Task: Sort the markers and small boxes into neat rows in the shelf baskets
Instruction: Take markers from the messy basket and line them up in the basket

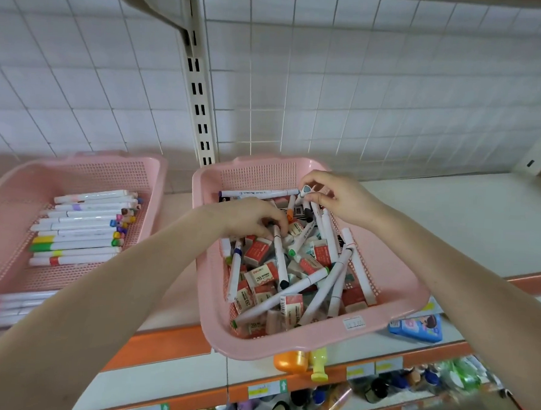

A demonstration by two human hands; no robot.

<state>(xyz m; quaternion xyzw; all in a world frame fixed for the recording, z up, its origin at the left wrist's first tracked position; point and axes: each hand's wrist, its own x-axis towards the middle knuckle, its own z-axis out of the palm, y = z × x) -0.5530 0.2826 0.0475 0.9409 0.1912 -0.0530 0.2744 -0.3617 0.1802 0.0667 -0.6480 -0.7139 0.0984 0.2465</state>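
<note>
Markers are lying jumbled among boxes. My left hand is pinching one, my right hand several, for sorting.

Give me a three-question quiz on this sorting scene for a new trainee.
1. True or false: the markers in the left basket lie side by side in rows.
2. The left hand and the right hand both reach into: A) the left basket, B) the right basket, C) neither.
3. Fill in: the right basket mixes markers with small ____.
Key: 1 true; 2 B; 3 boxes.
</note>
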